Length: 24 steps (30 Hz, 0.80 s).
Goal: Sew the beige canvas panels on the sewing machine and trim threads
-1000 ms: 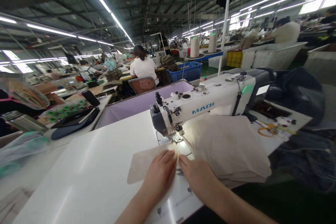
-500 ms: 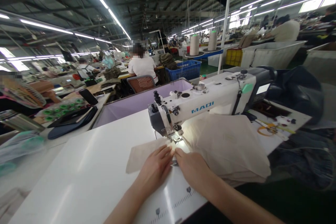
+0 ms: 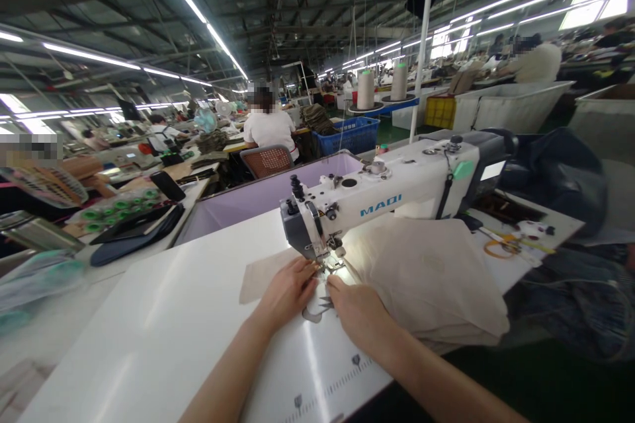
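A white sewing machine (image 3: 381, 192) stands on the table, its lamp lighting the needle area. My left hand (image 3: 290, 287) lies over a small beige fabric piece (image 3: 258, 275), fingers stretched flat and pointing at the presser foot (image 3: 327, 264). Just right of it, my right hand (image 3: 360, 310) is closed, thumb and fingers pinched together in front of the foot. What it grips is hidden. A dark pointed piece (image 3: 325, 303) shows beside those fingertips; I cannot tell whether it is held. Larger layered beige fabric (image 3: 426, 271) lies under the machine arm, right of my right hand.
Yellow-handled scissors (image 3: 501, 248) and small tools lie at the table's right end. Behind the machine is a lilac-lined bin (image 3: 238, 195). Thread cones (image 3: 366, 89) stand on a blue holder. A co-worker (image 3: 270, 122) sits ahead, near a blue crate (image 3: 347, 134).
My left hand has shifted slightly left and forward, apart from the right one. The small fabric piece has moved forward with it. More of the machine's bed plate shows between my hands.
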Motion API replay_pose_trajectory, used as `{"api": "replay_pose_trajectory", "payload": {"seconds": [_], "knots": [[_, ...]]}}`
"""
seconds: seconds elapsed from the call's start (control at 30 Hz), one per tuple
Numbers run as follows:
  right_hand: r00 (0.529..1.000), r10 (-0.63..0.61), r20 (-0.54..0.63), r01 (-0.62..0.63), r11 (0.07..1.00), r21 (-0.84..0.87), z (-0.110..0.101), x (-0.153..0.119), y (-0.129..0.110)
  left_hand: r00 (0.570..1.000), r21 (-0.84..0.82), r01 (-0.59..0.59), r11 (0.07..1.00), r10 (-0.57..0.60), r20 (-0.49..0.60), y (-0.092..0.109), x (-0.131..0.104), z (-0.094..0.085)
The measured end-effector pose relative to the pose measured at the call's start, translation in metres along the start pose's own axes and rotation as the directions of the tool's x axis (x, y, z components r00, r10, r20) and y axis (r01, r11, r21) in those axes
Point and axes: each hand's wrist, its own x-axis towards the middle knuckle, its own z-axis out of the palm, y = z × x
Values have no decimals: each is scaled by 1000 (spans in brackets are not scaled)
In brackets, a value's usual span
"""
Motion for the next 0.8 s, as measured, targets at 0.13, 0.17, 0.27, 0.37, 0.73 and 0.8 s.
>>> {"api": "replay_pose_trajectory", "payload": {"seconds": [0.13, 0.17, 0.27, 0.37, 0.73, 0.8], "knots": [[1000, 25, -2, -25, 1000, -8, 9, -7, -3, 1000, 26, 11, 1000, -10, -23, 1, -2, 4], [1000, 18, -1, -18, 1000, -13, 11, -9, -4, 999, 32, 11, 999, -10, -31, 1, -3, 6], [1000, -18, -14, 18, 1000, 2, 15, -13, -7, 999, 31, 8, 999, -7, -42, -1, -5, 10], [999, -31, -44, 33, 998, 55, 18, -16, -8, 999, 28, 21, 999, -20, -41, -2, -6, 11], [999, 15, -53, -8, 993, 120, 13, -18, -9, 998, 66, 58, 996, -57, -19, -3, -6, 13], [998, 24, -60, -17, 993, 115, 12, -19, -10, 997, 81, 70, 994, -69, -19, -4, -6, 15]]}}
